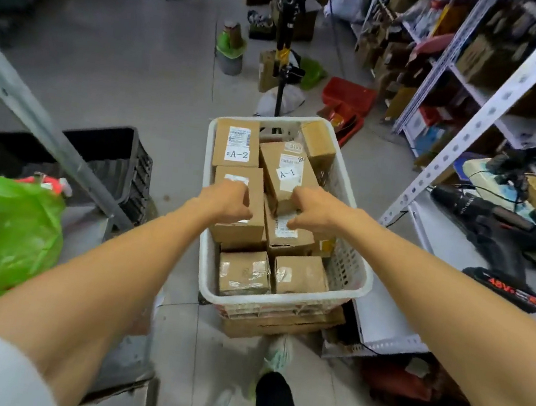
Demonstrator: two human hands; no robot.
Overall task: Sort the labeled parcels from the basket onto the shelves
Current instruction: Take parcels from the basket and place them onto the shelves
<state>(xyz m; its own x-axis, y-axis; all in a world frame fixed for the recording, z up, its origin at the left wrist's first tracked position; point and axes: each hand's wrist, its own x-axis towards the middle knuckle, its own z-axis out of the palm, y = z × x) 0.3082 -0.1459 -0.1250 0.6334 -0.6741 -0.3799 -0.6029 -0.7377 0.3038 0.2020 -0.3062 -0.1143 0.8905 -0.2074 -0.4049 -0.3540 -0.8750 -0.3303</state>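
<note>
1. The A-1 parcel [286, 167] lies tilted on top of the others in the basket [349, 275]. The right hand [313, 209] has only its near end, so I'd expect the far end to sag or twist out of the grip if it is lifted from there.
2. The parcels are packed tight. Pulling one up could drag or tip a neighbour, such as the A-2 parcel [237, 144] just beyond.
3. The left hand [226, 199] covers most of the label on the middle parcel [246, 230]. Unless that label is read first, it could go to the wrong level of the shelves [498, 100].
4. The basket rests on a low cardboard stack [281, 324], so a hard one-sided pull might rock it.
5. A drill [483, 214] and cables lie on the nearest shelf board, which is poor ground for setting a parcel down.
6. Both arms are stretched forward and down into the basket, backs of the hands upward, close together but apart.
7. The right fingers are curled over the near end of the A-1 parcel and seem clamped on it. The left fingers are bent down onto the middle parcel, and I cannot tell whether they grip it.
</note>
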